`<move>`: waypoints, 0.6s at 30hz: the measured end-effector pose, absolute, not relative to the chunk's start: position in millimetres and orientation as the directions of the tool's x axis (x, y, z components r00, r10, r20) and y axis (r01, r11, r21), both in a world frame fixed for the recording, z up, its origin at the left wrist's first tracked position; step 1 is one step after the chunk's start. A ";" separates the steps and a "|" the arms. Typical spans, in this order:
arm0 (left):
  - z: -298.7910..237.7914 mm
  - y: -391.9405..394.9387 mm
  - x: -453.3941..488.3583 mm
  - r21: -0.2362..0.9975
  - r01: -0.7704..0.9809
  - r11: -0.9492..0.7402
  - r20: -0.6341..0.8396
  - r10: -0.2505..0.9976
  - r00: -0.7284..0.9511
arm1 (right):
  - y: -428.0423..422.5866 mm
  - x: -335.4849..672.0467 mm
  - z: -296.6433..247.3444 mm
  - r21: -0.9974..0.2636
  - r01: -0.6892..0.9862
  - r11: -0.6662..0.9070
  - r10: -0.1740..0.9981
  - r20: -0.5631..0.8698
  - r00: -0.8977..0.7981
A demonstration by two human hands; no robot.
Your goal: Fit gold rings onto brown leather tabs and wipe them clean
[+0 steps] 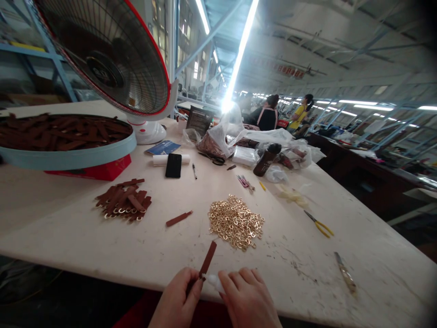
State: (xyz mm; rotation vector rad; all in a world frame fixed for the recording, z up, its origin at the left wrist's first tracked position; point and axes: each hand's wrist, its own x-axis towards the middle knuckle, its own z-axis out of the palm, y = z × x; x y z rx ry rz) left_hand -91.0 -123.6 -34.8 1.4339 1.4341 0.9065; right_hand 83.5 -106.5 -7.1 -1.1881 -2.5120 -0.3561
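Observation:
My left hand [180, 294] pinches a brown leather strap [208, 258] near its lower end, at the table's front edge. The strap points up and away, over the tabletop. My right hand [247, 294] is closed around a small white squeeze bottle [215, 282], whose tip meets the strap's lower end beside my left fingertips. Most of the bottle is hidden under my fingers. Just beyond my hands lies a heap of gold metal rings [235, 221]. Left of it rests a single brown strap [179, 218], and farther left a pile of straps with gold rings [124, 200].
A round tray [119, 148] full of brown straps sits on a red box [92, 169], with a fan [150, 130] behind. A phone [173, 165], pen [194, 171], dark bottle [267, 160] and plastic bags stand farther back. Yellow-handled pliers [319, 224] and a knife [345, 273] lie right.

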 end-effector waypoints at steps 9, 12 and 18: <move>-39.8 -122.4 -89.7 0.927 0.364 0.084 -0.114 0.992 0.062 | -108.0 80.2 -18.2 0.040 0.819 0.572 0.727 0.438 -0.529; -42.9 -122.2 -89.4 0.927 0.365 0.090 -0.123 0.990 0.068 | -107.6 79.8 -20.9 0.049 0.819 0.571 0.727 0.434 -0.532; -44.7 -117.5 -90.5 0.963 0.130 0.234 -0.250 0.961 0.117 | -113.7 89.7 -39.7 -0.419 0.798 0.433 0.902 0.200 -0.384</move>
